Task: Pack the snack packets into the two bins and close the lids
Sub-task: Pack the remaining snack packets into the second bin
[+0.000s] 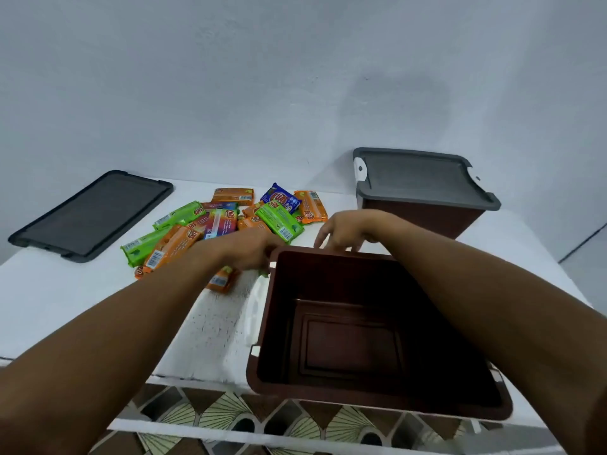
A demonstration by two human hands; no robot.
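An open, empty brown bin [361, 394] sits at the near edge of the white table. Beyond it lies a pile of snack packets [226, 221] in green, orange, blue and rainbow wrappers. My left hand [249, 249] is down at the bin's far left corner beside the packets; its fingers are hidden behind the rim. My right hand [345, 229] hovers over the bin's far rim with fingers pointing down, holding nothing that I can see. A second brown bin [423, 218] stands at the back right with its grey lid [423, 178] on. A loose grey lid [92, 213] lies flat at the back left.
The white table [59, 300] meets a pale wall at the back. The near bin overhangs the table's front edge, above a patterned tile floor [230, 412]. White latch handles [256, 310] stick out from the near bin's left side.
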